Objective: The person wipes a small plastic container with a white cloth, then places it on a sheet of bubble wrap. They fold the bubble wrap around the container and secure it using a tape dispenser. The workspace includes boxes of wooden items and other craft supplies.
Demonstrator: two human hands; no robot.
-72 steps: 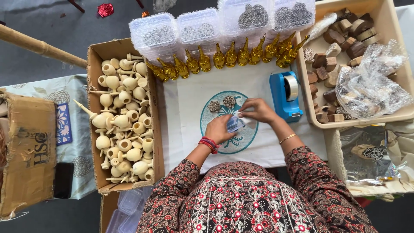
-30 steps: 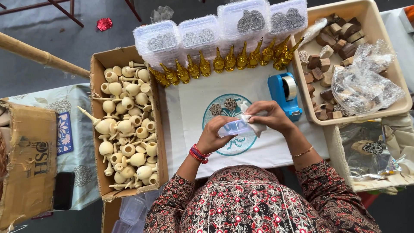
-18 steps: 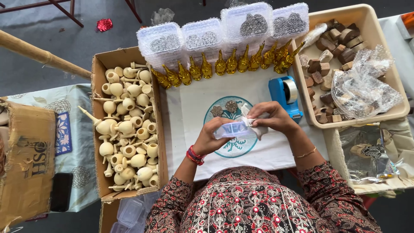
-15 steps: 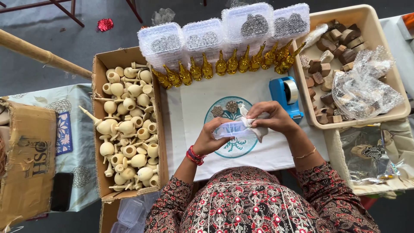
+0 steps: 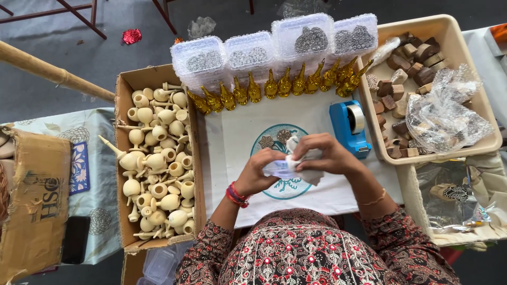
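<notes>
My left hand (image 5: 262,173) and my right hand (image 5: 326,154) meet over the middle of a white cloth (image 5: 235,138) printed with a round blue pattern (image 5: 269,140). Together they pinch a small white wrapped bundle (image 5: 288,168), fingers closed round it. What is inside the wrapping is hidden. Two small dark carved pieces (image 5: 284,135) lie on the pattern just beyond my fingers. A red bangle sits on my left wrist and a thin gold one on my right.
A cardboard box of cream wooden pots (image 5: 154,158) stands left. A row of gold figurines (image 5: 274,87) and clear lidded boxes (image 5: 274,45) line the back. A blue tape dispenser (image 5: 349,126) and a beige tray of wooden blocks (image 5: 428,89) stand right.
Both hands have drawn closer over the pattern and worked the white bundle between them; the view shifted slightly. Nothing else on the table moved.
</notes>
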